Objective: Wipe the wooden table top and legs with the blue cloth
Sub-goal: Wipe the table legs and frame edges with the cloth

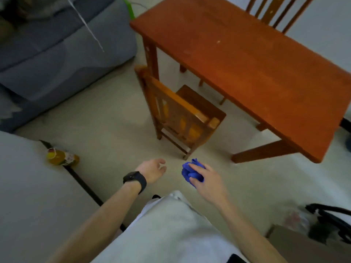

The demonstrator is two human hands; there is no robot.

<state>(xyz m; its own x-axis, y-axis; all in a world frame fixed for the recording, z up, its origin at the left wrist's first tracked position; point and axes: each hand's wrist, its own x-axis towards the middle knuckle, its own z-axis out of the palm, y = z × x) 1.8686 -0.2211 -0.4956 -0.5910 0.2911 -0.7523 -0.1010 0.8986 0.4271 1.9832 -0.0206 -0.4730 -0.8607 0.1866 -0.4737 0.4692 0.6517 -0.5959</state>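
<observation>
one wooden table at upper right, bare top, long axis running from the far left corner down toward the near right; three of its legs show beneath. one blue cloth, bunched into a wad with no clear long axis, gripped by the right hand, fingers curled over it, held low above the floor and well short of the table. left hand holds nothing, fingers loosely bent, a black watch on the wrist. two wooden chairs: one small chair tucked at the table's near side, standing between hands and table edge; a second chair back behind the far side. grey sofa upper left. one bottle of yellow liquid lying by a pale surface at left. dark bag at lower right, blurred.
</observation>
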